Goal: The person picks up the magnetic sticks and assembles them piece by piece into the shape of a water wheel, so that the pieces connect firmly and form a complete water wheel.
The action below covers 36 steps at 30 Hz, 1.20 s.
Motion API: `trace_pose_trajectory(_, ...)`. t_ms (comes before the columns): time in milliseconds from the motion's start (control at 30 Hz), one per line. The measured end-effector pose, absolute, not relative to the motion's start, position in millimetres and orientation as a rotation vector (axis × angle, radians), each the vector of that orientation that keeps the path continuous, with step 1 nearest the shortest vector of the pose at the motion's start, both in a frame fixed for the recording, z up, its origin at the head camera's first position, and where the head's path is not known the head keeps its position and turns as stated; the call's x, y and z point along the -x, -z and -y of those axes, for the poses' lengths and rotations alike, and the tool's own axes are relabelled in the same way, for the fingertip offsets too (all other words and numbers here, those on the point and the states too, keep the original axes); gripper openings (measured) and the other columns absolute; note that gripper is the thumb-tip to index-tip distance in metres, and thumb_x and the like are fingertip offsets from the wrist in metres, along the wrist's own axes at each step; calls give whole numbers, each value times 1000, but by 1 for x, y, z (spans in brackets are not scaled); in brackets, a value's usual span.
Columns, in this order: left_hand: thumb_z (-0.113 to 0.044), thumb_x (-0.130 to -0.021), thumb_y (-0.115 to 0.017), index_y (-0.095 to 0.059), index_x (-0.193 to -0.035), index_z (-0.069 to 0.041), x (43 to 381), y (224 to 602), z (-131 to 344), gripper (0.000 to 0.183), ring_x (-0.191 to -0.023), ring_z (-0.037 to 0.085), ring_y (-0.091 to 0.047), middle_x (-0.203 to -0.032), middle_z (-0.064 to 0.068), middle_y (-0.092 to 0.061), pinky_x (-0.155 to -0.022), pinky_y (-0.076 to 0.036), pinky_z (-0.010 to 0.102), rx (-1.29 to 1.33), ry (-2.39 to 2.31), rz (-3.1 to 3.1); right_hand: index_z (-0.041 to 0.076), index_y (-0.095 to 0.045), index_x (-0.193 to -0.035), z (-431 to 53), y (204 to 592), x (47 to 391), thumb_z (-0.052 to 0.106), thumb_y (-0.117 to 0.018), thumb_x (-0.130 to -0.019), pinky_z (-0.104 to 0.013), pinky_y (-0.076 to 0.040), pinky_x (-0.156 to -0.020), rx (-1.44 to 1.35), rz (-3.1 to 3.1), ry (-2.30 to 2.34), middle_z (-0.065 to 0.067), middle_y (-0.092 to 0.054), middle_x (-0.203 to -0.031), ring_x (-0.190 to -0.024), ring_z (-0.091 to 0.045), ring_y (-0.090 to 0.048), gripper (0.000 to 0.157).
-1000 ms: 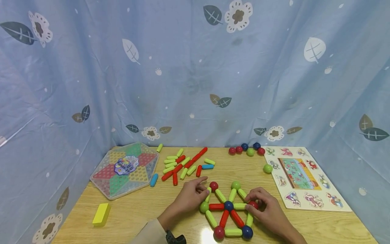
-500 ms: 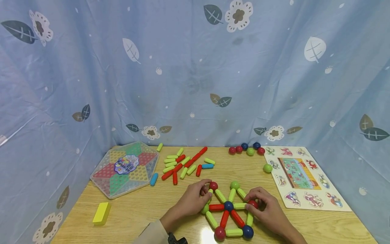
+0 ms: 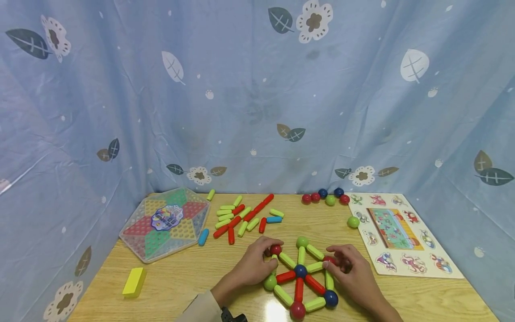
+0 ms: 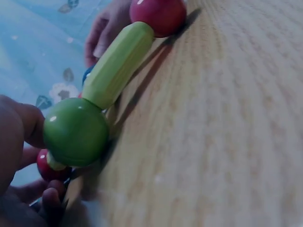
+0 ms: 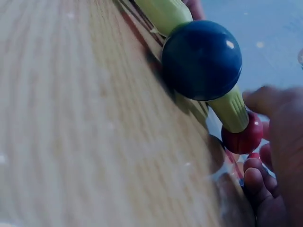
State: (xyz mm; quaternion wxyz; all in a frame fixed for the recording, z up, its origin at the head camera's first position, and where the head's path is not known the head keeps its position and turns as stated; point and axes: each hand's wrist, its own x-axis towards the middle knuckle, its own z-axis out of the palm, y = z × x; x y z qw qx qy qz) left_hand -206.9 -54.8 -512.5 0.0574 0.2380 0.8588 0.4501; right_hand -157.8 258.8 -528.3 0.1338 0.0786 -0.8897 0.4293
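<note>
At lower centre, left hand (image 3: pixel 257 264) and right hand (image 3: pixel 354 273) are curled on the toy wheel (image 3: pixel 300 271), probably light, smooth, weakly joined; its balls (image 3: pixel 297 310) should give best hold.

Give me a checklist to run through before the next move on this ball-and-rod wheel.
1. Hands placed: ok; left hand at the upper-left red ball, right hand at the right-side red ball.
2. Six rods at the central blue ball: ok.
3. Outer ring closed: not ok; no rod spans upper-left red ball to top green ball.
4. Left rod seated on left green ball: cannot tell; partly covered.
5. Spare light green rod available: ok; one lies further back.
</note>
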Motion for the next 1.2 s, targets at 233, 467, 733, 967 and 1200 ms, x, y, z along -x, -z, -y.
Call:
trace_pose_trajectory(233, -9, -96, -78, -77, -127, -10, 205, 515, 53, 31, -95, 12, -58, -115, 3, -67, -80, -50, 22, -657, -1432, -2724, 23, -68, -126, -259, 527, 155, 27, -90, -92, -27, -41, -62, -367, 2653, -1371, 4, -53, -84, -71, -8, -50, 41)
trace_pose_trajectory(467, -13, -97, -81, -80, -122, -12, 203, 515, 59, 25, -89, 10, -58, -106, -1, -69, -76, -50, 22, -649, -1462, -2752, 19, -62, -133, -255, 527, 159, 21, -86, -97, -25, -45, -60, -317, 2646, -1374, 6, -59, -85, -68, -7, -53, 44)
trace_pose_trajectory(733, -22, -99, -82, -80, -123, -11, 196, 515, 85, 26, -82, 5, -65, -97, -8, -73, -74, -56, 21, -637, -1526, -2494, 21, -76, -113, -258, 528, 158, 17, -82, -99, -24, -54, -68, -229, 2632, -1344, 8, -69, -93, -78, -5, -62, 16)
trace_pose_trajectory(967, -19, -107, -73, -71, -138, 2, 199, 509, 135, 38, -109, 13, -77, -125, 19, -78, -93, -61, 22, -641, -1697, -2133, 23, -79, -121, -261, 529, 155, 22, -82, -100, -24, -56, -72, -336, 2647, -1398, 9, -73, -103, -87, -5, -64, 22)
trace_pose_trajectory(1200, -8, -108, -68, -58, -146, 17, 215, 508, 186, 46, -118, 17, -78, -138, 39, -66, -100, -62, 32, -653, -1938, -1991, 23, -79, -121, -261, 530, 154, 21, -82, -100, -24, -55, -72, -335, 2636, -1399, 9, -73, -103, -87, -6, -64, 21)
